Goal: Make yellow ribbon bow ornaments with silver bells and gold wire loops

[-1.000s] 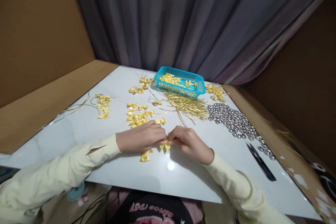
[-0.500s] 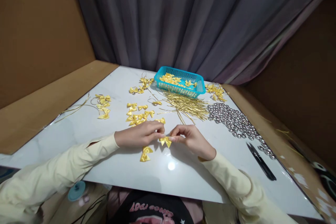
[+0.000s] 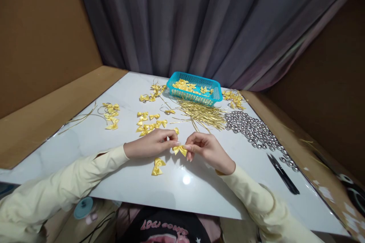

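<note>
A small yellow ribbon bow (image 3: 179, 149) is pinched between my two hands, just above the white table (image 3: 176, 190). My left hand (image 3: 151, 143) holds its left side with closed fingertips. My right hand (image 3: 205, 148) grips the right side, fingers curled. Another yellow bow (image 3: 157, 167) lies on the table just below my left hand. A cluster of loose yellow bows (image 3: 149, 124) sits beyond my left hand.
A teal basket (image 3: 195, 88) with bows stands at the back. In front of it lie a bundle of gold wires (image 3: 203, 114) and a heap of silver beads (image 3: 253, 131). Black snips (image 3: 283, 174) lie at the right. More bows (image 3: 111, 115) lie left.
Both hands have lifted the bow off the table and raised it slightly. The bow now shows fully between the fingertips. The second bow below is uncovered.
</note>
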`<state>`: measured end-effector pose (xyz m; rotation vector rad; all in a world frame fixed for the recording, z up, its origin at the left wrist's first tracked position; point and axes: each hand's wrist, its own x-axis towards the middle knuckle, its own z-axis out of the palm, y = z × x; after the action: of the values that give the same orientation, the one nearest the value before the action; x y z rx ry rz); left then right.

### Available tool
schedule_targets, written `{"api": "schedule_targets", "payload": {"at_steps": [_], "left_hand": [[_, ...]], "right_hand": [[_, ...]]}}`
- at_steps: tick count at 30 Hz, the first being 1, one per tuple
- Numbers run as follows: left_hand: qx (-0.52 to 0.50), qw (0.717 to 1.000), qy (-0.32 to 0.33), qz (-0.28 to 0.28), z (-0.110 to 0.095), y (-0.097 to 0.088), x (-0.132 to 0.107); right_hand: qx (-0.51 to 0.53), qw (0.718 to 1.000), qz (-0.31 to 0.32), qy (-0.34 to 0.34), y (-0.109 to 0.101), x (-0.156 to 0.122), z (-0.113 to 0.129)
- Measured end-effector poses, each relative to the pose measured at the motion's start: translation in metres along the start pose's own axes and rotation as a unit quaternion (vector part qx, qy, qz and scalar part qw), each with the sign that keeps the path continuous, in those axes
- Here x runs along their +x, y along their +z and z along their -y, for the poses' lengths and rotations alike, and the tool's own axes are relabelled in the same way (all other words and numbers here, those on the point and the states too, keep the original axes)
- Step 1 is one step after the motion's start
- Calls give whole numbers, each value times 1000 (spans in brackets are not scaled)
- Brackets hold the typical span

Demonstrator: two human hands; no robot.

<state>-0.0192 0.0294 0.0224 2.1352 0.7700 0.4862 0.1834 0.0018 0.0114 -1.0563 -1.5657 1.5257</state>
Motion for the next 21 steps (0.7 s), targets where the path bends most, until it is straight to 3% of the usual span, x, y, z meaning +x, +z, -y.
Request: {"api": "schedule_targets", "payload": {"at_steps": [8,15,21], "left_hand": [[-6,999,2,-47,-1,6,-3],[-25,995,-43,-89,-7,6,-4],[-53,994,-69,-65,-8,4,-2]], "right_hand": [[56,998,-27,-32,9,-1,0],[108,992,-38,-44,13,-5,3],[109,992,-37,-60,10,-3,0]]}}
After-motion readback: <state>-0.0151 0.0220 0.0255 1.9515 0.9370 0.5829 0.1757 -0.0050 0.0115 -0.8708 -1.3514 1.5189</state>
